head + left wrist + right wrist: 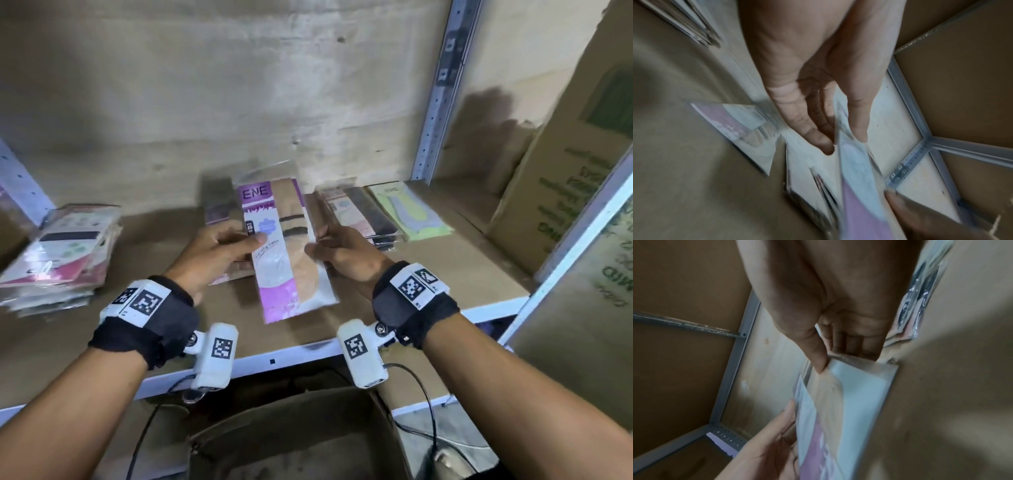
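A flat clear packet of beige socks with a purple and white card (pixel 286 253) is held above the cardboard-lined shelf (pixel 445 270). My left hand (pixel 222 250) pinches its left edge, thumb on top. My right hand (pixel 342 246) pinches its right edge. In the left wrist view the packet (pixel 857 183) runs edge-on between thumb and fingers of the left hand (pixel 838 139). The right wrist view shows the thumb of the right hand (pixel 826 366) on the packet (pixel 855 402), with the other fingers behind it.
A stack of similar packets (pixel 58 253) lies at the shelf's left. More packets (pixel 363 212), one yellow-green (pixel 411 210), lie behind my right hand. Cardboard boxes (pixel 575 164) stand at the right beside a metal upright (pixel 442 92). An open box (pixel 294 445) sits below the shelf edge.
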